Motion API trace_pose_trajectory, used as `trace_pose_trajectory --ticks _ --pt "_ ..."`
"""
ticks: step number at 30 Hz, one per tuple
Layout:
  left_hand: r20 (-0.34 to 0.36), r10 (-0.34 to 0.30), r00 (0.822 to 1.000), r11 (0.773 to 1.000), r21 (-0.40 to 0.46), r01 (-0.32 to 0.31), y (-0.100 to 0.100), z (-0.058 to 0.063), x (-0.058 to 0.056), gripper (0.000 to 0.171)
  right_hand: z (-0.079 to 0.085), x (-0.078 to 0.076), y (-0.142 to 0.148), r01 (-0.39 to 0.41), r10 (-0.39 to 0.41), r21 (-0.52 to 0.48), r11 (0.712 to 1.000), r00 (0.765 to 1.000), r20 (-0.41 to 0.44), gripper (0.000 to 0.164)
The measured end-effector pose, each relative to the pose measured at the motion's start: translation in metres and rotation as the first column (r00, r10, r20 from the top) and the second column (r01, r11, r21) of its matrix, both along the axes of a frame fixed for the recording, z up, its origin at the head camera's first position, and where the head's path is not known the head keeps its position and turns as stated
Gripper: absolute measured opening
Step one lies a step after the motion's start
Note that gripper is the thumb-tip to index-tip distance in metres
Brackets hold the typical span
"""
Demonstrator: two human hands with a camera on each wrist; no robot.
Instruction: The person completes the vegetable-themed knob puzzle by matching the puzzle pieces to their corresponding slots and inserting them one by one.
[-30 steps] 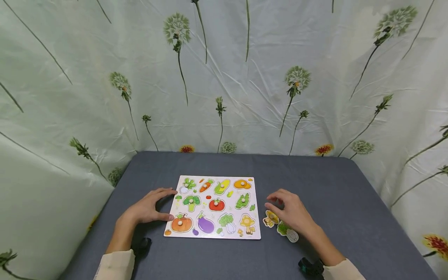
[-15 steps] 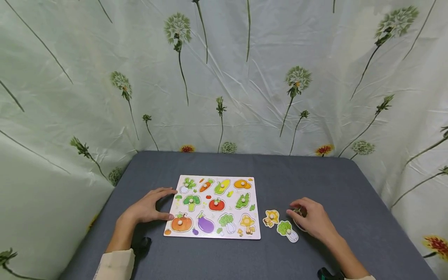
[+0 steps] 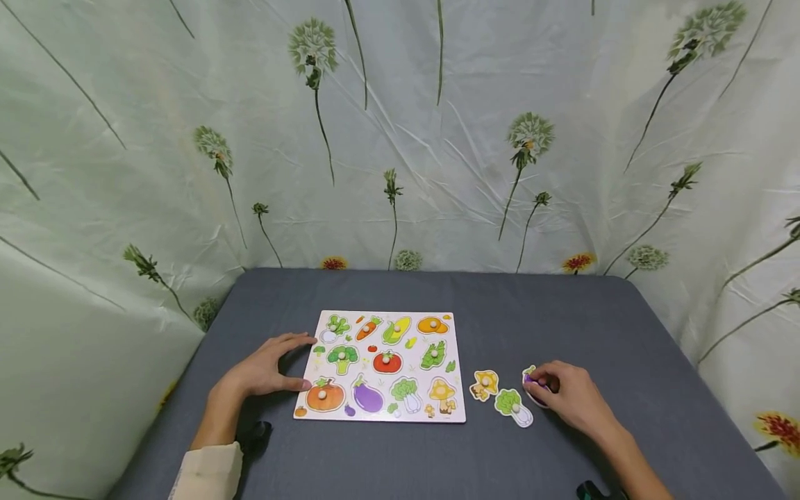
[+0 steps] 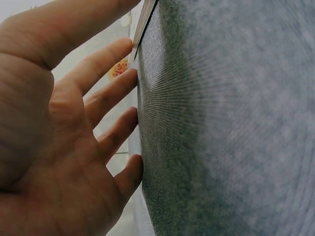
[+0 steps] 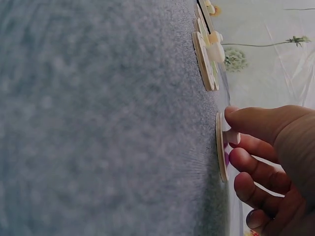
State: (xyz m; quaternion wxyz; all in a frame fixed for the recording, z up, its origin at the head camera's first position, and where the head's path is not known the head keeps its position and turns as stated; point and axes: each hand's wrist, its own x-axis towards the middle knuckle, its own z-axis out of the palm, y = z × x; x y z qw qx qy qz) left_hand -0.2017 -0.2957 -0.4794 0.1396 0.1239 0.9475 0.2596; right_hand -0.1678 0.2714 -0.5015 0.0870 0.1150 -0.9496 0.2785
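Observation:
My left hand [image 3: 269, 368] rests at the left edge of a white vegetable puzzle board [image 3: 400, 420], fingers spread, with a fingertip and the thumb at its rim. In the left wrist view the fingers [image 4: 115, 132] are extended, tips at the cloth and the board's edge. My right hand [image 3: 571, 396] pinches at the knob [image 5: 232, 136] of a purple eggplant puzzle piece [image 3: 530, 376], thumb and index finger on either side. In the right wrist view the piece lies flat, close over the cloth. The hand hides part of it in the head view.
A yellow mushroom piece [image 3: 484, 385] and a bok choy piece [image 3: 514, 407] lie between the board and my right hand. Knobbed pieces sit in the board's upper rows. Grey cloth [image 3: 400, 462] covers the table; a dandelion-print curtain [image 3: 400, 139] hangs behind.
My right hand has moved from over the mushroom and bok choy pieces rightward to the eggplant piece, uncovering those two. The left hand and the board stay in place.

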Motion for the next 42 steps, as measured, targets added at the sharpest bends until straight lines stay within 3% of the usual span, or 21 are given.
trace_pose_trajectory --ticks 13,23,29,37,42 --pt "0.002 0.013 1.0 1.0 -0.015 -0.013 -0.003 -0.006 -0.003 0.092 -0.001 0.004 0.004 0.042 -0.043 0.015 0.999 0.996 0.073 0.013" --pt "-0.017 0.01 1.0 1.0 -0.006 -0.01 -0.003 -0.004 -0.002 0.092 0.011 -0.005 -0.008 0.033 -0.034 0.022 0.999 0.997 0.073 0.01" --pt "-0.008 0.015 1.0 1.0 -0.005 -0.015 -0.003 -0.005 -0.003 0.092 0.019 -0.012 -0.024 0.005 -0.007 0.023 1.0 0.996 0.084 0.008" --pt "-0.006 0.013 1.0 1.0 -0.001 -0.013 -0.003 -0.004 -0.003 0.093 0.026 -0.017 -0.051 -0.059 0.06 -0.026 0.998 0.998 0.031 0.006" --pt "-0.005 0.012 1.0 1.0 -0.001 -0.012 -0.003 -0.004 -0.003 0.093 0.03 -0.02 -0.071 -0.096 0.099 -0.05 0.994 0.994 0.051 0.006"
